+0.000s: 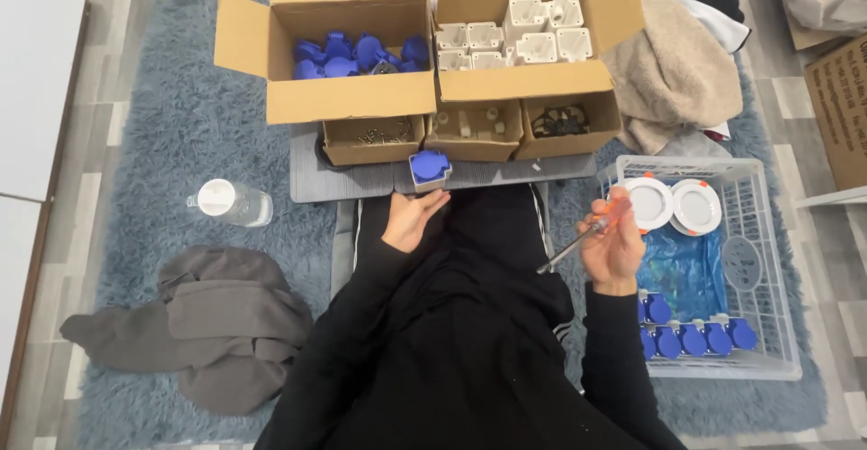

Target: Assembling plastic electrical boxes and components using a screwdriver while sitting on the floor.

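Note:
My left hand (412, 219) rests open, palm up, just below a blue-lidded socket box (430, 168) that stands on the grey board (361, 179); the fingertips are close to it but not around it. My right hand (614, 241) is raised over my lap and closed on a screwdriver (587, 231) with an orange handle, its metal shaft pointing down-left. I sit on the rug in black clothing, legs under the board.
Two open cartons stand behind the board: one with blue covers (361, 55), one with white housings (515, 35). Three small trays of parts (470, 125) sit in front. A white crate (777, 260) at right holds finished blue pieces. A bottle (230, 203) and grey cloth (217, 324) lie left.

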